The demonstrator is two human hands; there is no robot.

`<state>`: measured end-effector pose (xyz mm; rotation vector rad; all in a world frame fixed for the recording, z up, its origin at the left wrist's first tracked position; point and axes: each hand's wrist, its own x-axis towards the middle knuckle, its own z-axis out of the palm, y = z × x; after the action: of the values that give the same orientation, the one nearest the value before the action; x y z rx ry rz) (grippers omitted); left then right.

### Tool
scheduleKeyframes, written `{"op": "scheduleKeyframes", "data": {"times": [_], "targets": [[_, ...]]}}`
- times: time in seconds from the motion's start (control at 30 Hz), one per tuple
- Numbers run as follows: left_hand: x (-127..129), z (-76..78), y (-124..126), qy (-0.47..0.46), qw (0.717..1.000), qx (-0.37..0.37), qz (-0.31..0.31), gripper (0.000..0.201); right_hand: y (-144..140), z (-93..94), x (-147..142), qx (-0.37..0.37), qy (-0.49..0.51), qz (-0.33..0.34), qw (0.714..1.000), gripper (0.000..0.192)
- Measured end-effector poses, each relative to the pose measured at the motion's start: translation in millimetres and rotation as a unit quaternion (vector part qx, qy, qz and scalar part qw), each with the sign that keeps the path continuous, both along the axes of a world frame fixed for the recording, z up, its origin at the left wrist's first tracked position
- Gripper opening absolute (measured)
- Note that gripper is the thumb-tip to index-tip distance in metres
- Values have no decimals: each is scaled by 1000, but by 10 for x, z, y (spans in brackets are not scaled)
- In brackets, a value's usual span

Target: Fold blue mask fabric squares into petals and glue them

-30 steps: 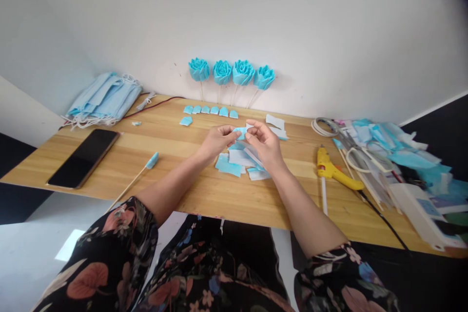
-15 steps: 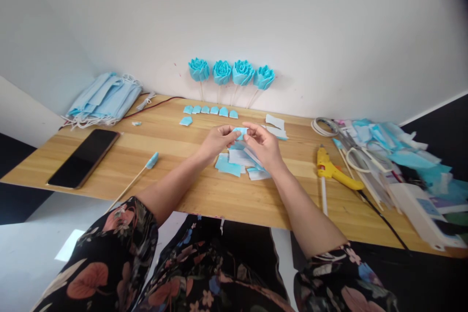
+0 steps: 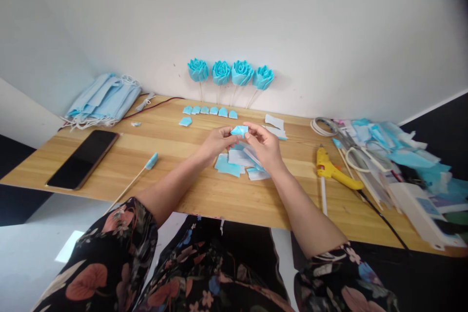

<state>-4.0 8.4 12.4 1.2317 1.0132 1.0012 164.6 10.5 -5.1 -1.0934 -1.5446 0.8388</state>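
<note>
A pale wall rises behind a wooden desk that runs the whole width of the view. Over the middle of the desk, the left hand and right hand meet, and the fingers of both pinch one small blue piece between their tips, held just above a loose pile of cut blue and white pieces lying on the wood below. Compared with a moment ago, the blue piece sits a little higher and shows a sharper, folded point, while the white strip that stuck out by the right fingers is no longer seen; I judge the fold has been tightened into a petal shape.

Four finished blue roses on sticks lean against the wall at the back edge. In front of them lies a row of six folded petals, with a seventh set apart just nearer. One stick with a blue tip lies toward the left, one dark phone sits near the front left corner, and a stack of face masks fills the back left corner. One yellow glue gun lies right of the hands, beside a heap of scraps at the right edge.
</note>
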Motion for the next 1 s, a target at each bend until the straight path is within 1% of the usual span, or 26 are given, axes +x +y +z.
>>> {"op": "scheduleKeyframes", "data": {"times": [0.1, 0.23, 0.4, 0.63, 0.9, 1.0], "targets": [[-3, 3, 3, 5, 1000, 4, -7, 13, 8, -13, 0, 3, 1, 2, 1000, 34], [-11, 4, 5, -1, 1000, 12, -13, 19, 13, -29, 0, -5, 12, 9, 1000, 34], [-18, 2, -4, -4, 1000, 2, -10, 25, 17, -36, 17, -14, 32, 16, 999, 34], [-22, -3, 3, -7, 1000, 3, 3, 21, 12, -7, -7, -38, 56, 23, 997, 35], [-21, -18, 2, -22, 1000, 7, 9, 23, -22, 39, -17, -77, 117, 53, 989, 36], [-25, -30, 6, -23, 1000, 9, 10, 23, -13, 30, -9, -81, 117, 48, 989, 38]]}}
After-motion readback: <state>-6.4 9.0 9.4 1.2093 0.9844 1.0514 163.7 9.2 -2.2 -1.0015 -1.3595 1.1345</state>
